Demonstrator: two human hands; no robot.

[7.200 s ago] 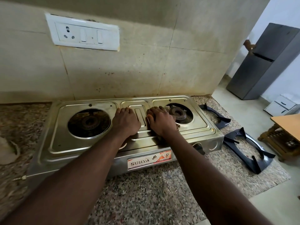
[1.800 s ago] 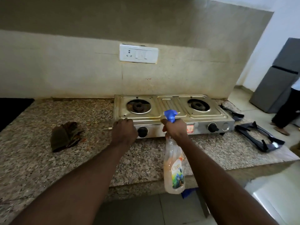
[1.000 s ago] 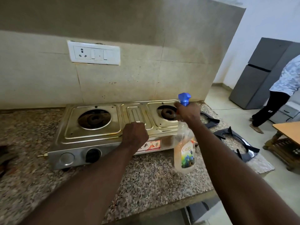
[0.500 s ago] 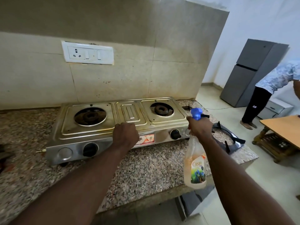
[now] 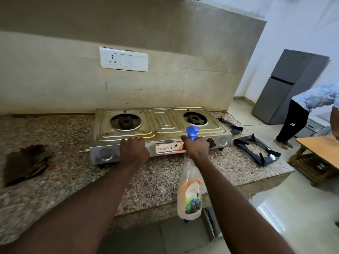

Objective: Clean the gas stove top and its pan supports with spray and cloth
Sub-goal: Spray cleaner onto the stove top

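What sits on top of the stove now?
Only its two bare burners; both pan supports lie on the counter to its right. The left hand grips the stove's front edge, hiding the panel beneath it.

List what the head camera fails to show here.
Head view:
- Left hand: fingertips hidden behind its knuckles, so gripping or merely resting on the stove is unclear.
- Spray bottle trigger: covered by the right hand.
- Far pan support: partly behind the stove.
- Cloth: blurred.
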